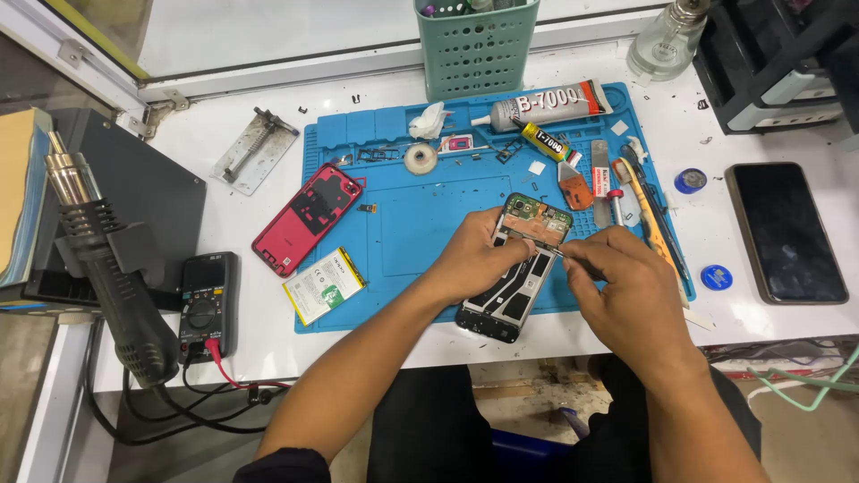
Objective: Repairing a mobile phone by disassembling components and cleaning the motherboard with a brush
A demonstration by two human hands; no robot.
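An opened phone body (519, 268) with its green circuit board exposed lies tilted on the blue work mat (412, 224). My left hand (479, 255) grips the phone's left side and steadies it. My right hand (622, 286) pinches a thin metal tool (562, 253) whose tip touches the phone near the board. A red back cover (309, 219) and a white-and-green battery (324, 286) lie at the mat's left edge.
Glue tubes (546, 105), a tape roll (420, 159) and several small tools lie on the mat's far side. A green perforated basket (474, 45) stands behind. A dark phone (786, 231) lies right. A hot-air gun (112, 259) and multimeter (208, 304) sit left.
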